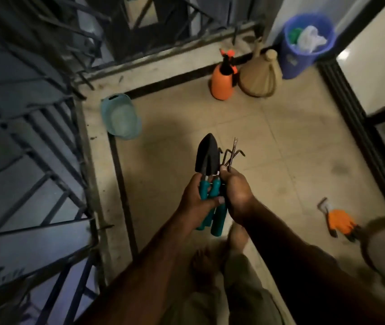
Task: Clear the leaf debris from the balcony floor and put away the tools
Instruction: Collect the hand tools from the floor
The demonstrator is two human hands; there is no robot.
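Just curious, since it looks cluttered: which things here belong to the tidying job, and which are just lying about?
Job: trowel in left hand; claw rake in right hand; dustpan; broom; blue bin.
Lying about: orange sprayer; orange tool on floor.

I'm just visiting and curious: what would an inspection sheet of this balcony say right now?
Surface: beige tiled balcony floor, dimly lit; no leaf piles seen.
Job's things: garden tools with teal handles, bundled in both hands, among them a black trowel and a pronged rake; teal dustpan leaning at the ledge.
Clutter: orange spray bottle, tan broom-like item and blue bin holding plastic bags in the far corner; blurred orange object on the floor at right.
Hands: left hand grips the handles; right hand grips the bundle nearer the heads.
Cables: nothing seen.
Surroundings: metal railing at left, dark door frame at right.
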